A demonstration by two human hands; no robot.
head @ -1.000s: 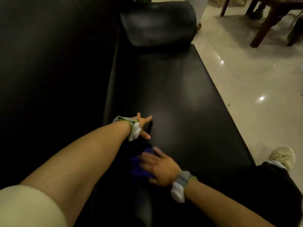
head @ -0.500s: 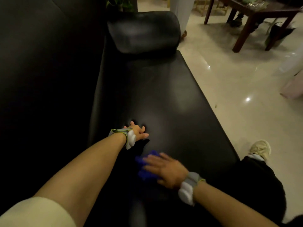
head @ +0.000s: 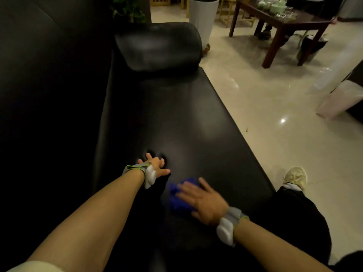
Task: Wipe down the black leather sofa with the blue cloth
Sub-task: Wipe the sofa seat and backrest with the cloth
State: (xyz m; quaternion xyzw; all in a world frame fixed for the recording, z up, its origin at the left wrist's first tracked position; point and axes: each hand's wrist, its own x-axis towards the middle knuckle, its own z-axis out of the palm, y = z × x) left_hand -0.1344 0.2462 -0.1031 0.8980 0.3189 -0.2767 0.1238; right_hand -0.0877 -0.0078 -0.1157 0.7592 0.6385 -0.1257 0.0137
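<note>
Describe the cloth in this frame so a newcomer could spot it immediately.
Start at the black leather sofa and follow its seat toward the camera. The blue cloth lies bunched on the seat under the flat right hand, beside the left hand pressing the leather. It is the only bright blue thing there.

The left hand (head: 155, 166) is pressing down with fingers spread and straight, its arm reaching forward at full stretch. The right hand (head: 204, 201) is lying flat, palm down, fingers straight and pointing left. Both wrists are wearing grey bands.
</note>
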